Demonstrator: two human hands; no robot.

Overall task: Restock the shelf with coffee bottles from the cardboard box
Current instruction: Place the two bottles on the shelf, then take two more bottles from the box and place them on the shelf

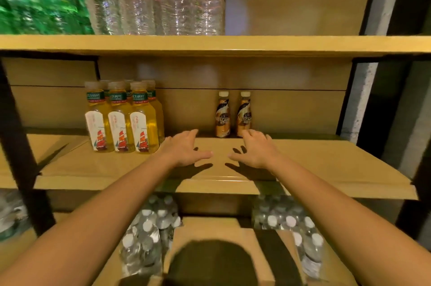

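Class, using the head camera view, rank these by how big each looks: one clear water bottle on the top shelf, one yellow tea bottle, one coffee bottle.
1. Clear water bottle, cropped at the top
2. Yellow tea bottle
3. Coffee bottle; it stands further back, so its smallness is partly distance.

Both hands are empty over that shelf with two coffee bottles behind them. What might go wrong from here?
The right hand hovers just in front of the two coffee bottles; a careless move might tip these narrow, upright bottles. The left hand is close to the yellow tea bottles, so a sideways sweep may knock them. New bottles pushed in could topple the two at the back.
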